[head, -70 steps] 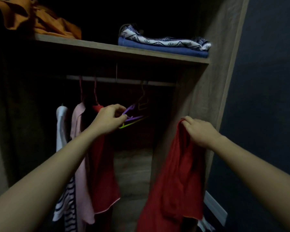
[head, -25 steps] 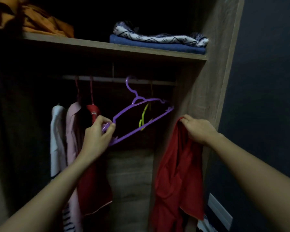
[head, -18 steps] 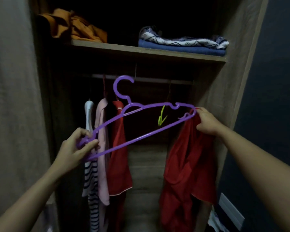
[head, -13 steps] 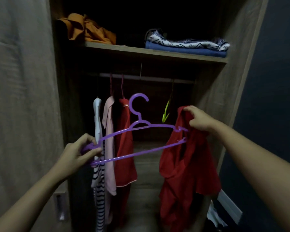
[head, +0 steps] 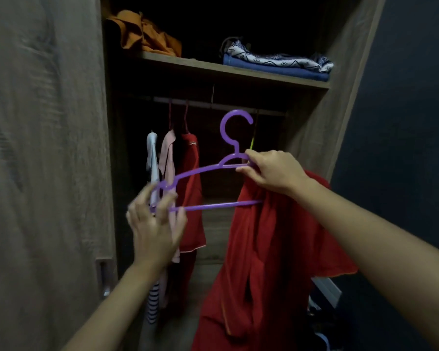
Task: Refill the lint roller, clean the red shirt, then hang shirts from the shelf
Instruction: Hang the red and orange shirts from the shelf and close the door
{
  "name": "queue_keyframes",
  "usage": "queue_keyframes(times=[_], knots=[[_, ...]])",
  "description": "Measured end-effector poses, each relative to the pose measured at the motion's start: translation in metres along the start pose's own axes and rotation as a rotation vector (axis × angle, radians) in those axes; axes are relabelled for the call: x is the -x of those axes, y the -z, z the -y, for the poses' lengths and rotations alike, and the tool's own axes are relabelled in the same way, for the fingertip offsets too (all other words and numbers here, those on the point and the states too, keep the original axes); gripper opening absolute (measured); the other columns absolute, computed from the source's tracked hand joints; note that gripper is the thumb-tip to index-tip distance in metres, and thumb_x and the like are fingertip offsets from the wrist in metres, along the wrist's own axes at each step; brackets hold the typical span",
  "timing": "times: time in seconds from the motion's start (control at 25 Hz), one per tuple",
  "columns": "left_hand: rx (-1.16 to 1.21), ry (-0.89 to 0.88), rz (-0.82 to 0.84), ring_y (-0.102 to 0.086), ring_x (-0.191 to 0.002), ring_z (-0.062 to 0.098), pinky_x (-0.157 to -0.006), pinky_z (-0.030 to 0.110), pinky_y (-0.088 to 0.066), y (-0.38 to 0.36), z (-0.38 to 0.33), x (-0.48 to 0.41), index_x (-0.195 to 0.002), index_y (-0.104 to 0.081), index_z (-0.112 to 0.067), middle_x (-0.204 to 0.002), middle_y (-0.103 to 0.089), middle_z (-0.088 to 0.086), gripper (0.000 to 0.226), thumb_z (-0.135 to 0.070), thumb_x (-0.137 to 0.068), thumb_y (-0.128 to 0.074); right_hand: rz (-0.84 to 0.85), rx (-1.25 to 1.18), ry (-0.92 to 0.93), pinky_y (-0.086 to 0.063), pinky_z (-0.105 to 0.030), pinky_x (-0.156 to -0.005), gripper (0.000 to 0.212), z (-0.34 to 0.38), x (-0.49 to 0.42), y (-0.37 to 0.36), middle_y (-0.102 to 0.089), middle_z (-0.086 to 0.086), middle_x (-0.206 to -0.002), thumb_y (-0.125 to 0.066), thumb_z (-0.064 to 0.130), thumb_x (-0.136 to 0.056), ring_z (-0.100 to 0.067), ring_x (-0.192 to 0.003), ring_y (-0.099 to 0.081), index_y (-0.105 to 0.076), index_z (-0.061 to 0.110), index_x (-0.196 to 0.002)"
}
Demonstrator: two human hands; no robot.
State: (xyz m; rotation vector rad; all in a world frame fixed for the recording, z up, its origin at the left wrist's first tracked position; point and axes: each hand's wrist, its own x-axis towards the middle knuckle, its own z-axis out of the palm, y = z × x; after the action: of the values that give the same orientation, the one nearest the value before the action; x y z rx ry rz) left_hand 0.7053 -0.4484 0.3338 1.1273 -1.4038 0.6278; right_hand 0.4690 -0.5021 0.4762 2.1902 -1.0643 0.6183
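Your left hand (head: 157, 221) pinches the purple hanger (head: 203, 184) at its end; your right hand (head: 276, 173) grips its neck and the limp red shirt (head: 269, 249) together. Behind, folded shirts (head: 276, 63) wait on the shelf (head: 213, 69). Feed the stiff arm into the soft collar.

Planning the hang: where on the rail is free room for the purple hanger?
Free: the rail between the hung red shirt and the wardrobe's right wall, apart from a yellow-green hanger. Crowded: the left end, three garments packed together.

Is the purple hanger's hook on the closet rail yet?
Apart. Head view: the purple hanger hook hangs in the air below the rail, with dark space between them.
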Motion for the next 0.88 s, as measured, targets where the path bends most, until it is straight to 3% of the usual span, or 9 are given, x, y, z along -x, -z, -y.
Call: queue_keyframes(times=[0.08, 0.2, 0.32, 0.4, 0.48, 0.56, 0.64, 0.76, 0.88], knots=[[0.132, -0.061, 0.077, -0.038, -0.116, 0.027, -0.094, 0.038, -0.032, 0.000, -0.037, 0.038, -0.107, -0.052, -0.028, -0.131, -0.033, 0.012, 0.030, -0.039, -0.078, -0.055, -0.086, -0.050, -0.019, -0.041, -0.036, -0.057, 0.050, 0.010, -0.005, 0.009, -0.069, -0.013, -0.082, -0.037, 0.060, -0.086, -0.039, -0.075, -0.066, -0.053, 0.013, -0.094], [0.305, 0.205, 0.618, -0.035, -0.127, 0.022, -0.101, 0.030, -0.031, -0.017, -0.059, 0.074, -0.114, -0.053, -0.035, -0.138, -0.029, 0.008, 0.035, -0.045, -0.080, -0.056, -0.114, -0.082, 0.006, -0.040, -0.036, -0.057, 0.044, 0.027, -0.012, 0.024, -0.068, -0.015, -0.080, -0.044, 0.054, -0.088, -0.040, -0.075, -0.065, -0.054, 0.012, -0.096], [0.525, 0.295, 0.902, -0.049, -0.120, 0.020, -0.095, 0.011, -0.031, -0.027, -0.021, 0.079, -0.124, -0.046, -0.029, -0.128, -0.047, 0.003, 0.058, -0.010, -0.071, -0.062, -0.054, -0.072, 0.053, -0.045, -0.038, -0.058, 0.059, 0.022, -0.001, 0.036, -0.068, -0.012, -0.080, -0.031, 0.067, -0.081, -0.038, -0.077, -0.065, -0.052, 0.014, -0.095], [0.667, 0.458, 1.070, -0.049, -0.117, 0.015, -0.094, 0.010, -0.036, -0.019, 0.017, 0.067, -0.127, -0.038, -0.030, -0.135, -0.046, 0.003, 0.074, -0.001, -0.063, -0.062, 0.042, -0.034, 0.079, -0.049, -0.040, -0.062, 0.073, 0.006, 0.020, 0.035, -0.069, -0.012, -0.084, -0.020, 0.075, -0.076, -0.037, -0.080, -0.066, -0.054, 0.015, -0.098], [0.647, 0.515, 1.260, -0.046, -0.113, 0.016, -0.087, 0.011, -0.041, -0.010, 0.052, 0.048, -0.125, -0.035, -0.032, -0.136, -0.041, 0.007, 0.076, -0.004, -0.060, -0.062, 0.146, 0.016, 0.086, -0.051, -0.042, -0.064, 0.086, -0.008, 0.048, 0.025, -0.070, -0.013, -0.093, -0.004, 0.076, -0.077, -0.036, -0.084, -0.067, -0.058, 0.015, -0.104], [0.372, 0.412, 1.402, -0.046, -0.110, 0.021, -0.085, 0.013, -0.040, -0.005, 0.077, 0.026, -0.128, -0.033, -0.036, -0.124, -0.039, 0.010, 0.078, -0.013, -0.058, -0.059, 0.228, 0.092, 0.077, -0.052, -0.042, -0.067, 0.085, -0.010, 0.071, 0.006, -0.068, -0.010, -0.102, 0.002, 0.073, -0.080, -0.036, -0.088, -0.067, -0.057, 0.019, -0.109], [0.222, 0.378, 1.324, -0.051, -0.105, 0.026, -0.086, 0.021, -0.043, -0.004, 0.071, 0.008, -0.125, -0.040, -0.035, -0.117, -0.042, 0.011, 0.070, -0.005, -0.065, -0.058, 0.311, 0.162, 0.023, -0.052, -0.040, -0.070, 0.062, 0.006, 0.079, -0.011, -0.066, -0.006, -0.107, -0.013, 0.064, -0.089, -0.034, -0.094, -0.066, -0.055, 0.023, -0.109], [0.208, 0.269, 0.860, -0.053, -0.109, 0.032, -0.095, 0.033, -0.042, -0.005, 0.011, 0.001, -0.122, -0.053, -0.013, -0.117, -0.052, 0.017, 0.053, 0.003, -0.071, -0.051, 0.270, 0.088, -0.157, -0.048, -0.037, -0.068, 0.044, 0.034, 0.070, -0.029, -0.068, -0.005, -0.102, -0.028, 0.056, -0.093, -0.033, -0.094, -0.065, -0.056, 0.023, -0.099], [-0.107, -0.079, 0.598, -0.055, -0.100, 0.031, -0.078, 0.048, -0.050, 0.002, -0.029, 0.016, -0.133, -0.044, -0.021, -0.115, -0.056, 0.009, 0.055, -0.037, -0.081, -0.045, 0.143, -0.141, -0.327, -0.041, -0.035, -0.064, 0.044, 0.029, 0.062, -0.028, -0.069, -0.001, -0.085, -0.031, 0.057, -0.092, -0.031, -0.089, -0.064, -0.056, 0.021, -0.084]])
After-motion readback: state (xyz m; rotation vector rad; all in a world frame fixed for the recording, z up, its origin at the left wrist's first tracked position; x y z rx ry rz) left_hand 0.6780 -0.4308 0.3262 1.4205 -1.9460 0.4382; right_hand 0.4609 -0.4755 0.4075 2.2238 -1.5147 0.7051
